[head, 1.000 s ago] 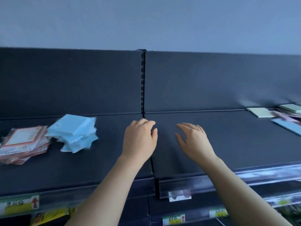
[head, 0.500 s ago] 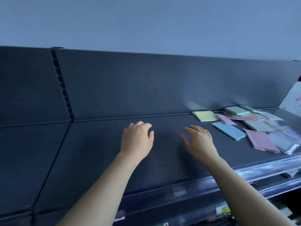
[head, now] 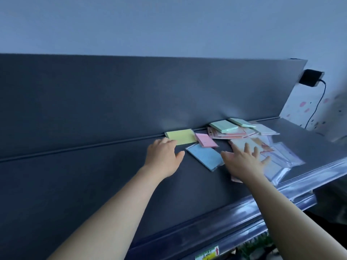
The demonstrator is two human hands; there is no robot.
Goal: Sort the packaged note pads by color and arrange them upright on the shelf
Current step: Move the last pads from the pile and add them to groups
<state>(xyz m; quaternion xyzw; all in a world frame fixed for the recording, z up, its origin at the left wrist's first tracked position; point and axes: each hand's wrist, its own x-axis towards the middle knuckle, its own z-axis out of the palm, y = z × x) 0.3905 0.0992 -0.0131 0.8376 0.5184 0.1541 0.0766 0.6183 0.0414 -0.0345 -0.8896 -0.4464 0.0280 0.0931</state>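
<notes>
Flat rectangular note pads in glossy clear wrap are lying scattered on the matte dark shelf (head: 93,184), far right: yellow pad (head: 181,136), pink pad (head: 206,140), blue pad (head: 205,155). Left hand (head: 162,156) fingers are being loosely spread, empty, touching the yellow pad; right hand (head: 244,162) fingers are being splayed wide over wrapped pads. Pale wall (head: 169,25) behind.

Both hands are out over the dark shelf (head: 93,184). The left hand (head: 163,158) hovers palm down, fingers curled, its fingertips at the near edge of the yellow pad (head: 181,136), which lies flat against the back panel. Just right of the yellow pad lies a pink pad (head: 205,140), and nearer than that a blue pad (head: 205,156), both flat. The right hand (head: 244,162) is spread wide, fingers resting on clear-wrapped packs (head: 279,158) further right. Behind those, two green pads (head: 223,126) top a loose pile.
</notes>
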